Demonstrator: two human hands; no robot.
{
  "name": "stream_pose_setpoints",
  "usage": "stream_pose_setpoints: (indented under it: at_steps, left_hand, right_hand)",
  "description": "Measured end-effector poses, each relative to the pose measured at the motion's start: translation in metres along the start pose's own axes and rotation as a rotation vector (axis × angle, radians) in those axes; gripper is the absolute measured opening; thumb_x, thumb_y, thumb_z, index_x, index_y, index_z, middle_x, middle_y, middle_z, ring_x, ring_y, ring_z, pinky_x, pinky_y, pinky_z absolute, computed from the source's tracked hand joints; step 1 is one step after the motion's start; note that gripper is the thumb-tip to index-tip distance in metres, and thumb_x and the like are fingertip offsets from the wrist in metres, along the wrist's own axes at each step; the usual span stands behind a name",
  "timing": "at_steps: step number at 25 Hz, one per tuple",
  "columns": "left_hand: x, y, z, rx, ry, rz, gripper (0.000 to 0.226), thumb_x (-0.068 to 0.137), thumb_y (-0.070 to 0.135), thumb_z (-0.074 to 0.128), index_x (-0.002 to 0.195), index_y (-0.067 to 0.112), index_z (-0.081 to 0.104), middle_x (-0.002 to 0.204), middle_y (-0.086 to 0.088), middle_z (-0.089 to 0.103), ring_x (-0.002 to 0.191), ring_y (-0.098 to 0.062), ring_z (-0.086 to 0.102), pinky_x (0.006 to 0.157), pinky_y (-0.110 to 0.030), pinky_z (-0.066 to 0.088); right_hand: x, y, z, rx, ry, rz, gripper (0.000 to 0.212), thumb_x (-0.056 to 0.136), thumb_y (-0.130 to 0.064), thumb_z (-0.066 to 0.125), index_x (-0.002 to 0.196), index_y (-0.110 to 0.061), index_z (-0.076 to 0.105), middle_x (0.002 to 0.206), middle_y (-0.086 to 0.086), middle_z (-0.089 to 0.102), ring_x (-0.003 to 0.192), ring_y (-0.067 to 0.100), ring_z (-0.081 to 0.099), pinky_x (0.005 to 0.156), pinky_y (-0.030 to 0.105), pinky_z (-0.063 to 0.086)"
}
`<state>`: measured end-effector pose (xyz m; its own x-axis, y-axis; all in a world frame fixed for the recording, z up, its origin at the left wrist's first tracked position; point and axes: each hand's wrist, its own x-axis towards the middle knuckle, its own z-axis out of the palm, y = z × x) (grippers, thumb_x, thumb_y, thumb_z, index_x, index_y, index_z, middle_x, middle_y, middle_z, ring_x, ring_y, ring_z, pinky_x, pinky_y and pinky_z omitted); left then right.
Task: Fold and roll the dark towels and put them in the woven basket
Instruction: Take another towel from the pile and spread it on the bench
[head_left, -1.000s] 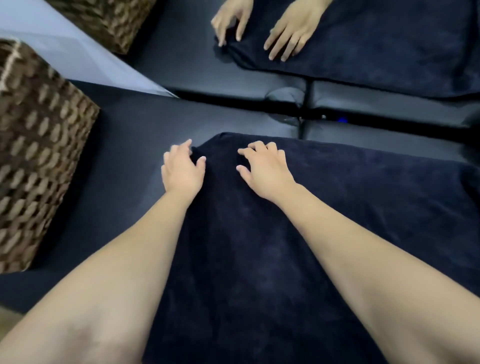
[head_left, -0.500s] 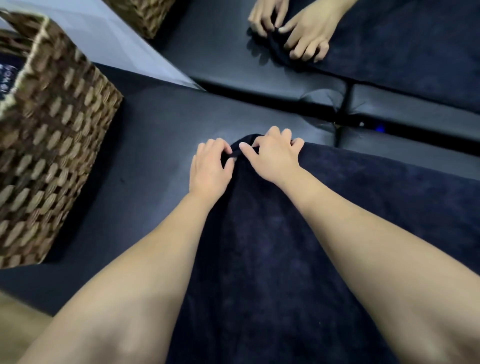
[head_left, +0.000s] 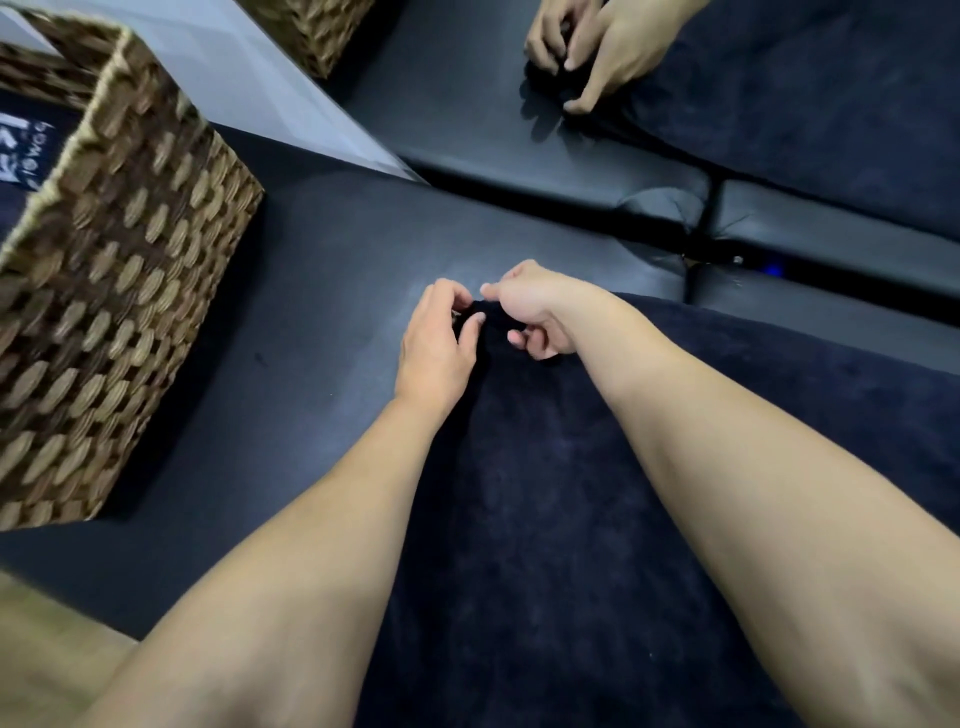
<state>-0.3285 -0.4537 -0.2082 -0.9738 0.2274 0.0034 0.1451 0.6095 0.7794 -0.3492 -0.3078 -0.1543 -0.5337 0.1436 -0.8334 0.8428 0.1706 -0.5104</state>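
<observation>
A dark navy towel (head_left: 545, 493) lies spread on a black padded surface (head_left: 322, 322), running from its far end at the centre down to the bottom right. My left hand (head_left: 434, 343) and my right hand (head_left: 530, 317) sit side by side at that far end, each with fingers curled round the towel's edge, pinching it into a small first turn. The woven basket (head_left: 119, 291) stands at the left, its rim towards me, with dark towel and a white label visible inside.
A mirror (head_left: 597, 156) along the back repeats the scene: reflected hands (head_left: 597, 57), reflected towel (head_left: 810, 104) and reflected basket (head_left: 317, 31). A pale wall strip (head_left: 260, 88) sits behind the basket. A wooden floor (head_left: 36, 649) shows at the bottom left.
My hands went from lying flat and apart on the towel's far end to drawing together and curling round its edge, bunching it. The view shifted, so the basket shows more.
</observation>
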Motion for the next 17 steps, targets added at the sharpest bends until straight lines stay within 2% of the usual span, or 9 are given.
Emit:
stream_pose_setpoints:
  at_steps: [2, 4, 6, 9, 11, 13, 15, 17]
  left_hand:
    - [-0.001, -0.001, 0.0, -0.021, -0.021, -0.011, 0.016, 0.094, 0.02, 0.065, 0.101, 0.025, 0.051, 0.101, 0.007, 0.06, 0.089, -0.011, 0.052, 0.081, -0.029, 0.046]
    - [-0.003, -0.003, -0.001, -0.014, -0.031, -0.042, 0.017, 0.095, 0.025, 0.065, 0.105, 0.027, 0.051, 0.1, 0.007, 0.061, 0.089, -0.013, 0.054, 0.081, -0.03, 0.047]
    - [-0.002, -0.003, -0.003, -0.012, -0.009, -0.055, 0.015, 0.097, 0.027, 0.063, 0.106, 0.026, 0.052, 0.094, 0.008, 0.059, 0.086, -0.015, 0.055, 0.079, -0.033, 0.048]
    - [0.003, 0.003, -0.005, -0.013, 0.045, -0.048, 0.012, 0.098, 0.023, 0.06, 0.107, 0.023, 0.053, 0.088, 0.011, 0.057, 0.081, -0.014, 0.054, 0.079, -0.037, 0.049]
    - [0.004, 0.007, -0.005, -0.002, 0.046, -0.062, 0.012, 0.099, 0.021, 0.059, 0.109, 0.022, 0.053, 0.092, 0.01, 0.058, 0.085, -0.016, 0.056, 0.082, -0.04, 0.05]
    - [0.005, 0.007, -0.005, -0.014, 0.054, -0.078, 0.013, 0.099, 0.018, 0.057, 0.11, 0.022, 0.053, 0.095, 0.009, 0.059, 0.086, -0.017, 0.057, 0.083, -0.041, 0.05]
    - [0.003, 0.008, -0.003, -0.039, 0.067, -0.083, 0.013, 0.099, 0.017, 0.057, 0.109, 0.023, 0.053, 0.096, 0.01, 0.06, 0.087, -0.014, 0.058, 0.082, -0.038, 0.05]
    - [0.003, 0.008, -0.002, -0.064, 0.078, -0.091, 0.012, 0.099, 0.018, 0.057, 0.108, 0.025, 0.052, 0.096, 0.012, 0.06, 0.089, -0.011, 0.058, 0.082, -0.033, 0.049]
  right_hand:
    - [0.0, 0.0, 0.003, -0.011, -0.027, 0.052, 0.019, 0.102, -0.04, 0.049, 0.104, -0.022, 0.054, 0.078, -0.001, 0.05, 0.032, 0.007, 0.044, 0.042, 0.013, 0.025]
    - [0.0, -0.002, 0.002, 0.022, -0.045, 0.077, 0.021, 0.102, -0.043, 0.05, 0.102, -0.022, 0.054, 0.075, -0.001, 0.049, 0.032, 0.007, 0.041, 0.04, 0.013, 0.025]
    - [0.001, -0.005, 0.0, 0.152, -0.079, 0.063, 0.024, 0.102, -0.043, 0.053, 0.113, -0.021, 0.053, 0.085, 0.001, 0.051, 0.035, 0.008, 0.041, 0.037, 0.015, 0.026]
    - [0.001, -0.007, -0.007, 0.48, -0.065, -0.046, 0.031, 0.101, -0.036, 0.057, 0.128, -0.023, 0.048, 0.107, 0.005, 0.051, 0.04, 0.011, 0.046, 0.037, 0.019, 0.031]
    - [0.0, -0.007, -0.014, 0.632, -0.083, -0.113, 0.037, 0.102, -0.032, 0.056, 0.136, -0.025, 0.043, 0.107, 0.009, 0.055, 0.043, 0.017, 0.057, 0.039, 0.021, 0.039]
    - [0.0, -0.003, -0.019, 0.576, -0.052, -0.159, 0.038, 0.104, -0.035, 0.052, 0.139, -0.026, 0.04, 0.109, 0.011, 0.058, 0.046, 0.021, 0.064, 0.041, 0.022, 0.044]
    - [0.002, 0.002, -0.021, 0.378, 0.025, -0.166, 0.038, 0.105, -0.043, 0.046, 0.139, -0.027, 0.037, 0.121, 0.009, 0.053, 0.046, 0.019, 0.067, 0.039, 0.021, 0.045]
    - [0.002, 0.008, -0.02, 0.262, 0.021, -0.14, 0.04, 0.104, -0.049, 0.043, 0.137, -0.027, 0.037, 0.134, 0.008, 0.045, 0.047, 0.019, 0.068, 0.038, 0.02, 0.044]
